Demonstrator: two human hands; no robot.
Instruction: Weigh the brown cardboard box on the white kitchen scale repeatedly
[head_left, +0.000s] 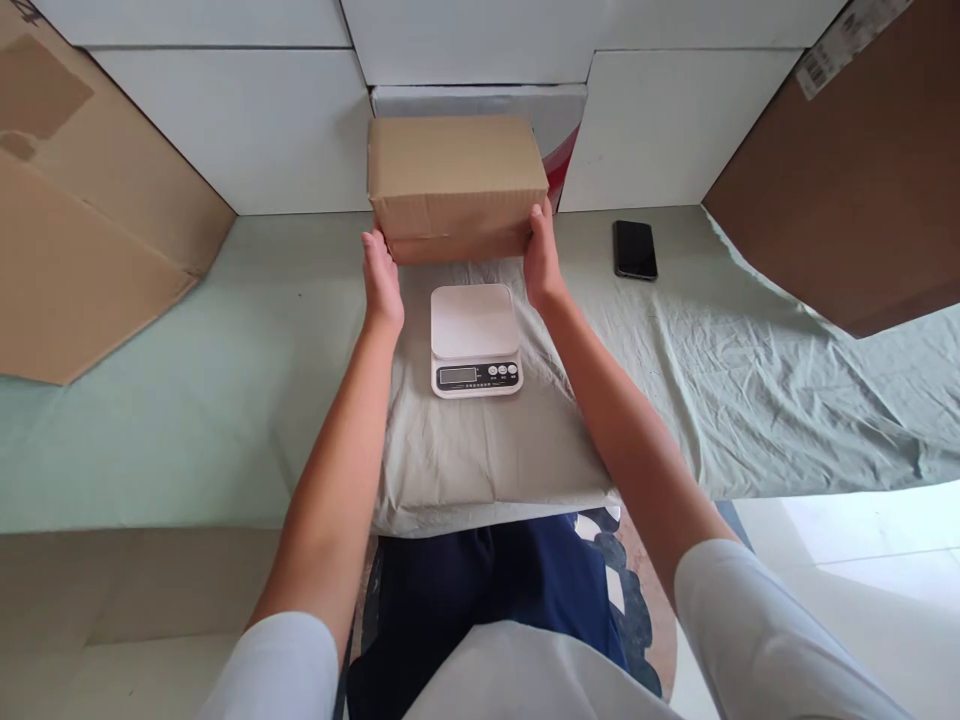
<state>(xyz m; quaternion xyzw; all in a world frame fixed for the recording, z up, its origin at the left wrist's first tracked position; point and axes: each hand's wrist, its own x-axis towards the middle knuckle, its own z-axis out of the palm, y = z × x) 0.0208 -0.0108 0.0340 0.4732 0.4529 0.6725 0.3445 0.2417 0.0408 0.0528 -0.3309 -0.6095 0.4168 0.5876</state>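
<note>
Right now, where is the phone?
In the head view, the black phone lies on the cloth-covered table, right of the cardboard box, beyond the right hand.

White panels (247, 130) line back wall, seams visible. Big cardboard sheet (82, 230) leans at left, darker brown one (847, 190) at right – barcode label on its top corner. Pale green sheet (787, 390) covers low surface, pretty wrinkled on right side. Light floor (862, 560) bottom right, patterned rug (630, 600) peeking out – soft daylight overall.

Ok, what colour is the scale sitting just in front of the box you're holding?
White scale with a black button strip along its near edge, clear in the head view.
</note>
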